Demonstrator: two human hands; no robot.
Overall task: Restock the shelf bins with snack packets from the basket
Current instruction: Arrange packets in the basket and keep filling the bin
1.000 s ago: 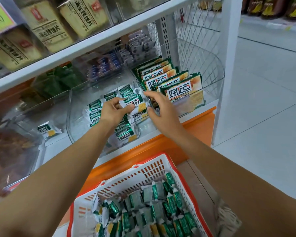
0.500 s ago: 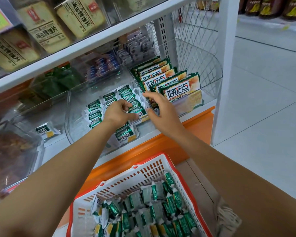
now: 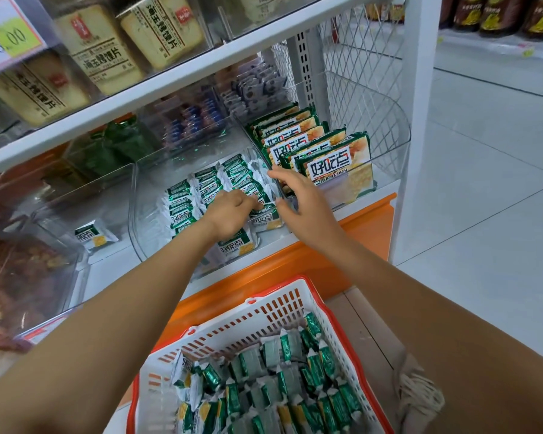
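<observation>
**Squaring the row**

Fingers of the left hand pinch green-and-white snack packets in the clear plastic bin; the right hand, spread wide, flanks their front-to-back row (just beside). Refills: red-rimmed white basket below.

Bare forearms, left hand, right hand

Retail shop, snack aisle: identified by white shelving fitted with clear bins in which snack packets are ranked, a printed price tag, a red-rimmed shopping basket, and further stocked shelves seen across a tiled floor.
</observation>
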